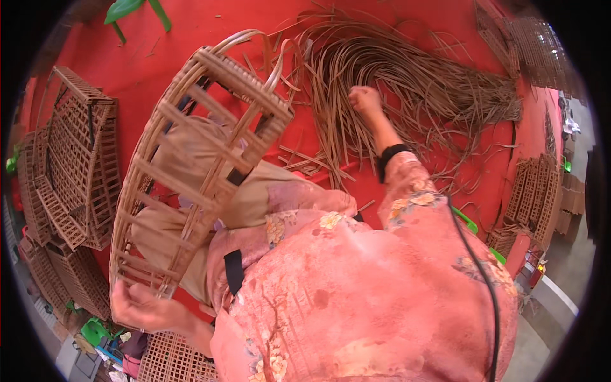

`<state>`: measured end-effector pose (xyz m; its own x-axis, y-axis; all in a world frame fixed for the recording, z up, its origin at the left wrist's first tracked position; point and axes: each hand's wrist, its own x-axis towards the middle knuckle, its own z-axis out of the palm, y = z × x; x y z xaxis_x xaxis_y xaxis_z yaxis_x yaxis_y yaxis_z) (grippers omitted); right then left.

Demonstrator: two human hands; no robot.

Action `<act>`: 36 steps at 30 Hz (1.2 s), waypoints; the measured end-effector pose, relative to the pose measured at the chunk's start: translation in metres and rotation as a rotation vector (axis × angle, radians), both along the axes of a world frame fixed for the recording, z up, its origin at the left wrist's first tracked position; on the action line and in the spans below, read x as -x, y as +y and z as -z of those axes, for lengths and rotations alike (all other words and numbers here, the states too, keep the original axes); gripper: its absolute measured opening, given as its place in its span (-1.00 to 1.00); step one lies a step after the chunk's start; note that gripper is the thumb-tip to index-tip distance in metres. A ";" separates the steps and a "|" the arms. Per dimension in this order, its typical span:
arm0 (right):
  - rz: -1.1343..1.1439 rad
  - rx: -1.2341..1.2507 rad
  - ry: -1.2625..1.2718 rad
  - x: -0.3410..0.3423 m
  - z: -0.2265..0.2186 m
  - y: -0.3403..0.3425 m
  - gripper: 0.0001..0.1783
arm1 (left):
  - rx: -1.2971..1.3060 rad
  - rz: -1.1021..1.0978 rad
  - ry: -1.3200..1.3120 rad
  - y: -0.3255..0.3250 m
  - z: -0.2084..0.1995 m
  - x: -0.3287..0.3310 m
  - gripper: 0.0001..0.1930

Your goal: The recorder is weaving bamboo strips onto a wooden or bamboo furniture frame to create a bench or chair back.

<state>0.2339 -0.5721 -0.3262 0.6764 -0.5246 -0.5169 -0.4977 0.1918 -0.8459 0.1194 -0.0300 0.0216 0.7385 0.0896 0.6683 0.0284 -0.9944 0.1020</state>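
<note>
A long brown rattan basket frame (pixel 184 159) with widely spaced slats lies tilted across my lap. My left hand (pixel 146 310) is closed round its lower end, near the rim. Loops of pale cane (pixel 245 37) arch out from the basket's upper end, and a thin strand runs from there toward the pile. Over a large heap of long, loose rattan strips (pixel 407 70) on the red floor, my right hand (pixel 366 100) is raised in a fist. Whatever it may be gripping is too small or hidden to make out.
Finished-looking lattice baskets (pixel 79 153) stand stacked at the left, and more woven pieces (pixel 531 197) are at the right. A green stool (pixel 127 11) stands at the far left on the red floor covering (pixel 191 22). Short strip offcuts (pixel 312 159) lie beyond my knees.
</note>
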 end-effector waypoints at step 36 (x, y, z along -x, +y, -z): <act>-0.211 -1.013 -0.673 -0.010 -0.204 0.063 -0.83 | -0.007 0.245 0.282 -0.061 0.012 -0.083 -0.74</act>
